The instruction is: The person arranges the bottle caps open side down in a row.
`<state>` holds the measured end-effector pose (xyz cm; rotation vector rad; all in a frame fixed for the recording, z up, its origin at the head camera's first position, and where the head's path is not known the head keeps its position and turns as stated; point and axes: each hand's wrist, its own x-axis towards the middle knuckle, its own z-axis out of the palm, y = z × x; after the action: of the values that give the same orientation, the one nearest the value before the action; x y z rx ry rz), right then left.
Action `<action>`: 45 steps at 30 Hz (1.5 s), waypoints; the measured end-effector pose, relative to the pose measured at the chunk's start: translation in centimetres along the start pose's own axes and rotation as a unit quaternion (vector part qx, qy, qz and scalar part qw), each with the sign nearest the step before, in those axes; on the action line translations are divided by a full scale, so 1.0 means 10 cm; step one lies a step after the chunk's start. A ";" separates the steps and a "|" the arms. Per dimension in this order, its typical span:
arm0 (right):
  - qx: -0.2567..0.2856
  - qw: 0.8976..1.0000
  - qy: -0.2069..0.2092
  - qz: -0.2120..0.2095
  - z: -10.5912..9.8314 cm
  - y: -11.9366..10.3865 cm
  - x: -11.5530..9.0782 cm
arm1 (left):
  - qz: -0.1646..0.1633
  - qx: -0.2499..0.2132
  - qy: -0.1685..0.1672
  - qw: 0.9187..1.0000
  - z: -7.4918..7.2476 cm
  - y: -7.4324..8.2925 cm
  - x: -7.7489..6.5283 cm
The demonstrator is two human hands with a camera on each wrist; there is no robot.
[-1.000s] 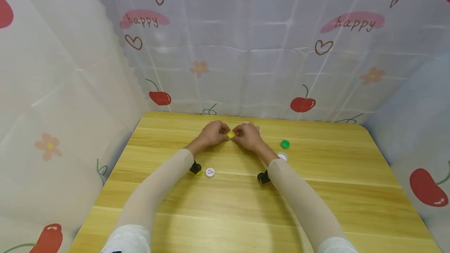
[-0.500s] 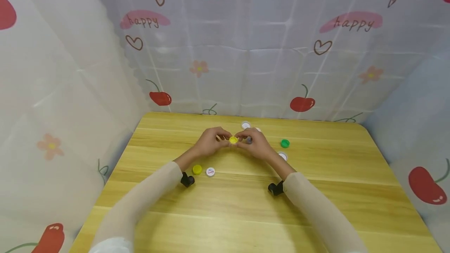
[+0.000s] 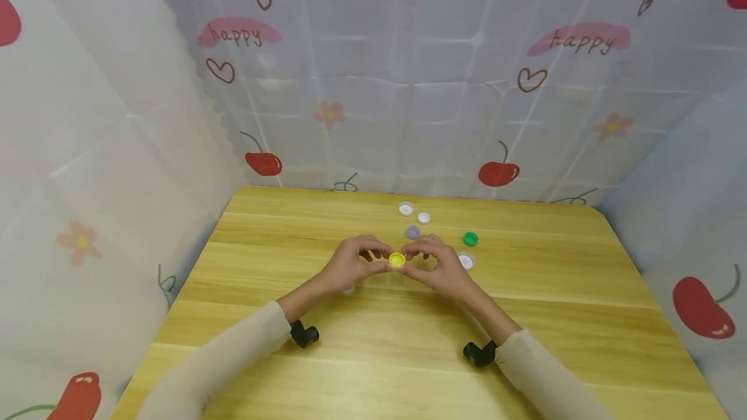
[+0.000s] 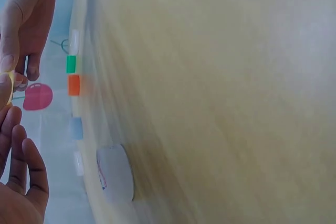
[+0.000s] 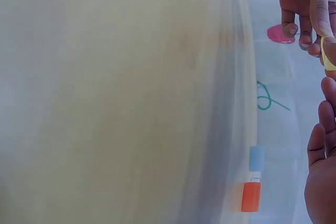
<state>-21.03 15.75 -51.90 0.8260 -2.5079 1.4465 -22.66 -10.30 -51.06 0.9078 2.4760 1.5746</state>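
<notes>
A small yellow bottle cap (image 3: 397, 260), its hollow side turned up toward the head camera, is held above the table between both hands. My left hand (image 3: 354, 266) pinches it from the left with thumb and forefinger, and my right hand (image 3: 441, 269) does the same from the right. In the left wrist view my left hand (image 4: 23, 182) is at the lower left, the cap only partly visible at the frame edge. The right wrist view has the cap (image 5: 329, 53) at its right edge, above my right hand (image 5: 325, 177).
Beyond the hands lie white caps (image 3: 405, 209), a lavender cap (image 3: 413, 233) and a green cap (image 3: 470, 239) on the wooden table (image 3: 385, 368). An orange cap (image 4: 74, 85) appears in the wrist views. One white cap (image 4: 115, 174) lies near the left forearm. A printed curtain (image 3: 408, 102) surrounds the table.
Both hands have drawn back toward the body and slightly right, bringing the yellow cap along. Caps at the back are uncovered; the second yellow one by the left forearm is now hidden.
</notes>
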 end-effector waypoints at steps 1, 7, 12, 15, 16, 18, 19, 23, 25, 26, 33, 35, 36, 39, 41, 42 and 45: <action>0.003 1.000 0.002 -0.003 0.01 -0.01 -0.01 | -0.002 -0.002 -0.002 1.000 0.00 0.01 -0.02; 0.034 0.999 0.006 -0.005 0.08 -0.03 0.00 | -0.007 0.003 -0.006 1.000 -0.07 0.02 -0.06; 0.031 0.999 0.011 -0.010 0.07 -0.09 0.02 | -0.029 -0.033 -0.030 0.999 -0.14 0.04 -0.07; 0.031 0.999 0.012 -0.016 0.05 -0.13 0.01 | -0.047 -0.071 -0.040 0.996 -0.16 0.06 -0.07; 0.033 0.999 0.011 -0.016 0.04 -0.14 0.01 | -0.052 -0.082 -0.042 0.994 -0.17 0.05 -0.07; 0.033 0.999 0.010 -0.021 0.04 -0.16 0.01 | -0.064 -0.098 -0.044 0.992 -0.16 0.05 -0.06; 0.034 0.999 0.010 -0.025 0.04 -0.16 0.01 | -0.071 -0.108 -0.046 0.991 -0.16 0.04 -0.06; 0.032 0.999 0.012 -0.037 0.05 -0.17 0.01 | -0.126 -0.165 -0.056 0.977 -0.16 0.05 -0.04; 0.034 0.998 0.014 -0.043 0.06 -0.17 0.01 | -0.159 -0.207 -0.064 0.963 -0.16 0.04 -0.03; 0.036 0.998 0.015 -0.048 0.06 -0.18 0.01 | -0.174 -0.225 -0.068 0.956 -0.16 0.04 -0.02; 0.028 0.997 0.010 -0.070 0.07 -0.19 0.00 | -0.215 -0.273 -0.120 0.930 -0.17 0.03 0.01; 0.019 0.997 0.007 -0.074 0.07 -0.19 0.00 | -0.215 -0.269 -0.126 0.930 -0.17 0.03 0.01; 0.015 0.997 0.006 -0.073 0.07 -0.18 -0.01 | -0.214 -0.264 -0.127 0.932 -0.16 0.04 0.01; 0.006 0.997 0.001 -0.071 0.07 -0.17 -0.02 | -0.211 -0.244 -0.126 0.938 -0.16 0.05 0.00; 0.000 0.998 -0.003 -0.065 0.08 -0.16 -0.03 | -0.211 -0.227 -0.121 0.943 -0.16 0.06 -0.01; -0.002 0.998 -0.005 -0.061 0.08 -0.15 -0.03 | -0.210 -0.220 -0.116 0.946 -0.16 0.06 -0.01; -0.008 0.999 -0.008 -0.045 0.09 -0.15 -0.04 | -0.200 -0.197 -0.097 0.955 -0.15 0.07 -0.02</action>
<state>-19.82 14.55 -51.41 0.9381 -2.4560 1.3966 -22.73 -11.45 -49.82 0.4402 1.9483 1.6471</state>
